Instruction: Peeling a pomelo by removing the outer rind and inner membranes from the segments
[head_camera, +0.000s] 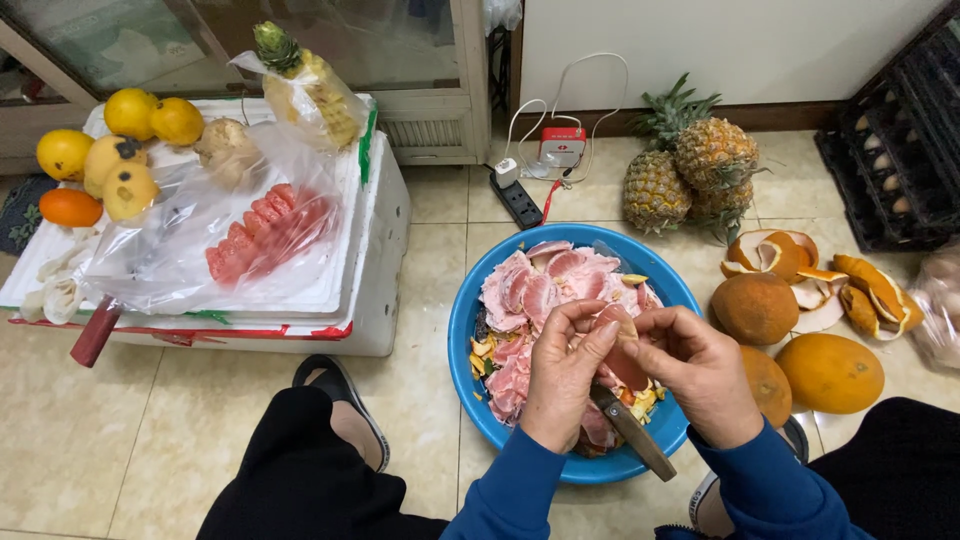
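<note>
My left hand (562, 375) and my right hand (695, 370) meet over a blue basin (463, 330) on the floor, both pinching one pink grapefruit segment (622, 352). My right hand also grips a knife (630, 430) whose handle points down toward me. The basin is full of pink peeled flesh and membranes (530, 290), with yellow rind scraps along its left inner side.
Whole orange-skinned grapefruits (830, 372) and peeled rinds (800, 270) lie right of the basin. Two pineapples (685, 170) stand behind. A white foam box (370, 240) at left carries bagged pink segments (265, 235), yellow fruits and a bagged pineapple. A power strip (518, 198) lies behind the basin.
</note>
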